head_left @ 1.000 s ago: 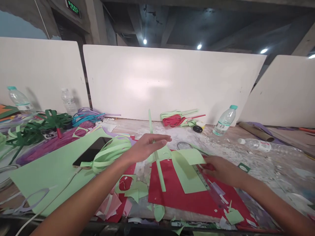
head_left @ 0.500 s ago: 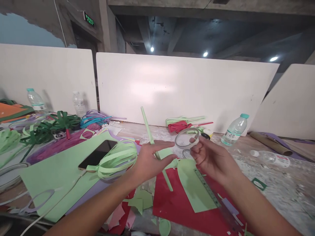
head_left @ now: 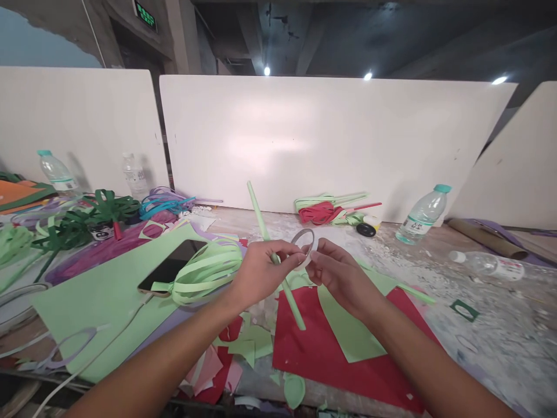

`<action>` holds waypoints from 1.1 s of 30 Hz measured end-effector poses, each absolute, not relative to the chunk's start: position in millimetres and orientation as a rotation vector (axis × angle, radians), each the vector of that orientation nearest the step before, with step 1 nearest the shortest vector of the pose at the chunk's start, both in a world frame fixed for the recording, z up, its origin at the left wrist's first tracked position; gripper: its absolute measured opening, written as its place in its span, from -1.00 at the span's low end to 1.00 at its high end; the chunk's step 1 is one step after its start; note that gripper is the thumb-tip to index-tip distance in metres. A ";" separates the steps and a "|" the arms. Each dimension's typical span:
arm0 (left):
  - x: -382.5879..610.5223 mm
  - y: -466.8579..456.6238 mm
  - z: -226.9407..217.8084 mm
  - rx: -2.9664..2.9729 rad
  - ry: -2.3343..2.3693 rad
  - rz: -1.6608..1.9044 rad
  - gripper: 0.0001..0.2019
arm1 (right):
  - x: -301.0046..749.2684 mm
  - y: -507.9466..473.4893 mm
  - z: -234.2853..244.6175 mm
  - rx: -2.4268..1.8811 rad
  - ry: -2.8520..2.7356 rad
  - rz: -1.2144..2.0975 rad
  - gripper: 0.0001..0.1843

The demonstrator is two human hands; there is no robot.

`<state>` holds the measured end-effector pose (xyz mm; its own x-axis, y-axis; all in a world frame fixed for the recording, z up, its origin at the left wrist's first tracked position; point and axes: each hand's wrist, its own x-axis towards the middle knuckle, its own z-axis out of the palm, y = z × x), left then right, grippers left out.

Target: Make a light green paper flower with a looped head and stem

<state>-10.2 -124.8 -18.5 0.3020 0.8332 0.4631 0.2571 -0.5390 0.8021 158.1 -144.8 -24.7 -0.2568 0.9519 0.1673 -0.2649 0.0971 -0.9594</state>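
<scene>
Tape roll and green stick in hand

Above the far edge of the red sheet, the right hand clamps its grip on the roll; the left hand has its grip around the stick, which slants over that sheet.

A capped bottle stands near a white panel and cardboard tube.

1 head-worn view, forward-down, close above table
</scene>
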 end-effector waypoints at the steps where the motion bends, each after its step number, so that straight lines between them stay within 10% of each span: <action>1: -10.7 -123.3 -19.6 1.960 0.985 1.227 -0.80 | 158.8 -144.1 -24.9 -0.777 -1.278 1.409 -0.86; 21: -17.7 -119.3 -37.1 2.370 0.871 1.524 -0.83 | 174.0 -140.2 -24.6 -0.576 -0.660 1.760 -0.93; 33: -10.3 -127.3 -26.7 1.674 0.681 1.099 -0.70 | 161.6 -147.7 -32.4 -1.080 -1.780 0.602 -0.75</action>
<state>-10.3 -127.3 -26.7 0.4326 0.8315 0.3485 -0.0576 -0.3603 0.9311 161.6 -147.7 -32.4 -0.1745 0.8689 0.4632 0.4093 0.4919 -0.7685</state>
